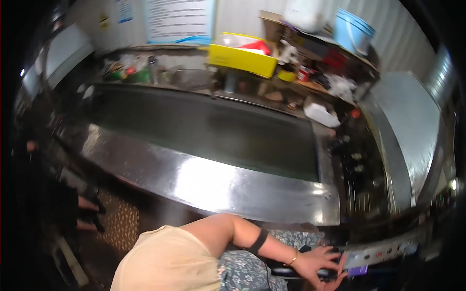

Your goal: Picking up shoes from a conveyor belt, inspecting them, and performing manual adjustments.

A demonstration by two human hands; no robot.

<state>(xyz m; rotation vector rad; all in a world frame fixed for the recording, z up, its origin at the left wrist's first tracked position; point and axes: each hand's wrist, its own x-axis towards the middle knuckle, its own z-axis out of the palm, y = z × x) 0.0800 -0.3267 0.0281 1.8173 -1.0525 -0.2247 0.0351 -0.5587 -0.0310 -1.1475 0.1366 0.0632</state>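
Note:
My left hand (318,264) lies at the bottom right with its fingers spread, pressed on a dark, rounded thing (286,272) beside a grey control panel (383,252) with small buttons. A gold bracelet and a black band sit on that forearm, and the upper arm is in a beige sleeve. Floral cloth (242,274) shows under the arm. My right hand is out of the picture.
A long dark conveyor belt (204,128) runs across the middle in a shiny steel frame (208,186). Behind it stand a yellow bin (240,59), a blue bucket (353,30) and cluttered shelves. A steel chute (412,126) is at the right. Another person's feet (88,213) are at the left.

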